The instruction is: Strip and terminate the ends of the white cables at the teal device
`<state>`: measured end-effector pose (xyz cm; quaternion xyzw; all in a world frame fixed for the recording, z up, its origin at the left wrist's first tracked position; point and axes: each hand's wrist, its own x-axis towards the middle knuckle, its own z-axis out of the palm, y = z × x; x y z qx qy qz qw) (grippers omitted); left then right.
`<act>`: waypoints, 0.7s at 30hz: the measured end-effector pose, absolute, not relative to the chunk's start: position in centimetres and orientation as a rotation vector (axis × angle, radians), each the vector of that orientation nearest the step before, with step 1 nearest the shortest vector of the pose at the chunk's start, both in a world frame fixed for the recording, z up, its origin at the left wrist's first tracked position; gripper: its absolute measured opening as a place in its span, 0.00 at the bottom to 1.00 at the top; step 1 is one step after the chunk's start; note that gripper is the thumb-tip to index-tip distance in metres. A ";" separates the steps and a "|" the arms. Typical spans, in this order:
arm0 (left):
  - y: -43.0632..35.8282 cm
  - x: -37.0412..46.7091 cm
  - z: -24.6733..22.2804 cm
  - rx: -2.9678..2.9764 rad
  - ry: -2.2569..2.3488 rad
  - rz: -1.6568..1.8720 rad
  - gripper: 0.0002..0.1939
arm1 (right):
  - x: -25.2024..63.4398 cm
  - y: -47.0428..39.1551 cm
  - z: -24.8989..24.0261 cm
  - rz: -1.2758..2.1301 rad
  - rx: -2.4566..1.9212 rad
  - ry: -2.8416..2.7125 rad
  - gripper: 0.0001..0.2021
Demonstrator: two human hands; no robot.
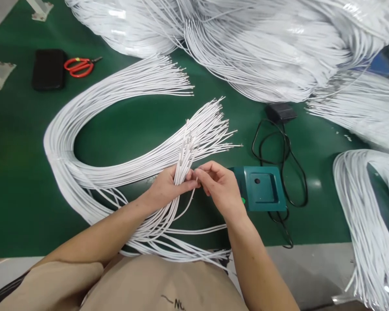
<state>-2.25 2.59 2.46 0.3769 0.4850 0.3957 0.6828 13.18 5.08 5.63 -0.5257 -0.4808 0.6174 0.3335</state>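
Note:
My left hand (168, 185) is closed round a bunch of thin white wires (182, 170), whose ends stick up above the fingers. Just to the right, my right hand (218, 183) pinches the tip of a single white wire (192, 199) that loops down from the bunch. Fingertips of both hands nearly meet there. Behind them a large U-shaped bundle of white wires (60, 138) lies on the table, its ends fanned out to the right. More wires trail below my left forearm toward the table's front edge.
A green device (262, 188) with a black cable (306, 190) and black adapter (281, 113) stands right of my hand. Red-handled snips (79, 67) lie beside a black box (48, 69). Big wire bundles (262, 52) fill the back; another bundle (359, 207) hangs over the front edge at right.

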 end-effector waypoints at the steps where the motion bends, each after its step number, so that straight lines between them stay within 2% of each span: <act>1: 2.6 -2.2 2.4 0.830 1.102 0.876 0.16 | 13.2 5.0 5.6 1.648 -1.354 -1.264 0.13; 6: 2.7 -2.3 2.6 0.823 1.143 0.850 0.18 | 13.4 5.2 5.6 1.755 -1.367 -1.279 0.14; 10: 2.7 -2.4 2.9 0.846 1.117 0.849 0.15 | 13.1 5.6 5.2 1.752 -1.260 -1.118 0.11; 14: 2.6 -2.5 2.8 0.815 1.108 0.838 0.14 | 13.4 5.5 5.8 1.556 -1.305 -1.086 0.11; 21: 2.6 -2.7 2.2 0.985 1.266 0.863 0.15 | 12.9 4.3 6.0 1.146 -1.626 -1.707 0.10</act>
